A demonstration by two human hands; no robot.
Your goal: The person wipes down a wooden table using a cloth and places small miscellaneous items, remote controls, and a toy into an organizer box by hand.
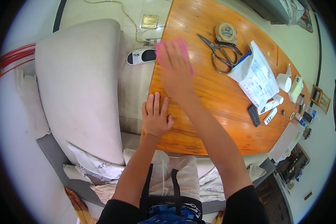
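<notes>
A pink cloth (184, 44) lies beneath my right hand (174, 71), which presses it onto the wooden table (212, 100) near the left edge. The fingers point away from me and look slightly blurred; pink shows on both sides of them. Closer to me, my left hand (156, 117) rests palm down at the table's edge, its fingers spread and nothing in it. To the right of the cloth are a pair of scissors (220, 54) with dark handles and a roll of tape (226, 33).
A white plastic packet (255, 76) lies on the table's right half. Beyond it are a white roll (283, 82), a black object (254, 115) and a white remote (270, 116). Left of the table stand a pale sofa section (78, 86) and a power strip (151, 42) on the floor.
</notes>
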